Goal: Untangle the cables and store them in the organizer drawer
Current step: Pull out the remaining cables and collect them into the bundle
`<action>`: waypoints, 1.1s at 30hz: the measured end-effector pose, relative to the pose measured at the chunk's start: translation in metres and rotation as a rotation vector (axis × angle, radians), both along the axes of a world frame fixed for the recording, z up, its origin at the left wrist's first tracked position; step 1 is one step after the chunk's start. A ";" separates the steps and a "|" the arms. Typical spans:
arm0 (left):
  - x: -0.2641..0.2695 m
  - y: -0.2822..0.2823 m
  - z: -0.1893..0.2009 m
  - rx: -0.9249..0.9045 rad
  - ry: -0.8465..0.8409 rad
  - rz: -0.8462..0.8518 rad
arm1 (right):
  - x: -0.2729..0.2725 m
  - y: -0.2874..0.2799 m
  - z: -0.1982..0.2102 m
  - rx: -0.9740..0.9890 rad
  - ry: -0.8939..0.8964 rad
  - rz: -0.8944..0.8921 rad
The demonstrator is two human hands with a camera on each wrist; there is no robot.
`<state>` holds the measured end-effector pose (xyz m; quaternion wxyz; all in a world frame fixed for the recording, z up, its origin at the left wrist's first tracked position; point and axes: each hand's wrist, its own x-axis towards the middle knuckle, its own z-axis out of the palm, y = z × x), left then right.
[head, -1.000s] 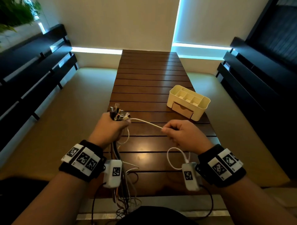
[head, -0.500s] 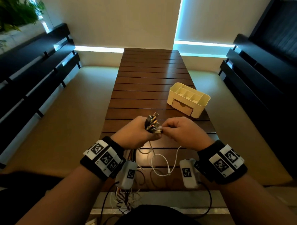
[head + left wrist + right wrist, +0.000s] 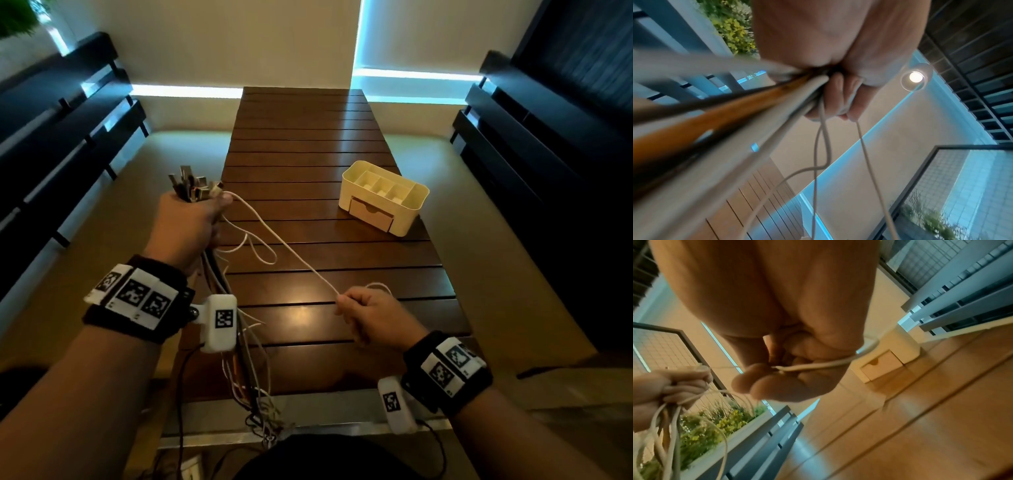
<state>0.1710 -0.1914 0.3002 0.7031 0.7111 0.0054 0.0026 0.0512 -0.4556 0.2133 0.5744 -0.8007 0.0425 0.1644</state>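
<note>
The left hand (image 3: 191,222) has its grip closed round the cable bundle (image 3: 239,363); a hard pull could tighten its tangle. The right hand (image 3: 373,318) pinches the white cable (image 3: 291,253) over the tabletop (image 3: 308,137). The organizer (image 3: 383,197)'s drawer is shut.

Dark slatted wood table (image 3: 308,144) under hands, extending forward. Black benches (image 3: 51,137) far left and right. Beige floor (image 3: 102,222) both sides. Pale wall (image 3: 239,41) ahead with blue-lit gaps. Round lamp (image 3: 916,76) above.

An outdoor patio: slatted wooden table (image 3: 308,144), dark benches (image 3: 61,113), planter greenery (image 3: 715,426).
</note>
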 end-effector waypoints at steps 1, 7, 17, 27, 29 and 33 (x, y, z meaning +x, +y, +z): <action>0.001 0.000 -0.001 -0.013 0.002 0.007 | -0.002 0.002 -0.008 0.011 0.043 -0.001; 0.002 -0.009 -0.002 0.029 0.028 -0.044 | -0.016 0.019 -0.030 0.110 0.348 0.128; -0.020 -0.034 -0.015 0.281 0.106 -0.346 | -0.008 0.020 0.006 -0.682 0.233 0.493; -0.049 -0.050 -0.029 0.507 0.119 -0.617 | 0.003 -0.007 0.075 -0.741 -0.115 0.149; -0.052 -0.054 -0.027 0.494 0.141 -0.644 | 0.001 0.002 0.064 -0.669 -0.194 0.200; -0.058 -0.052 -0.025 0.461 0.175 -0.690 | -0.004 0.012 0.050 -0.553 -0.204 0.224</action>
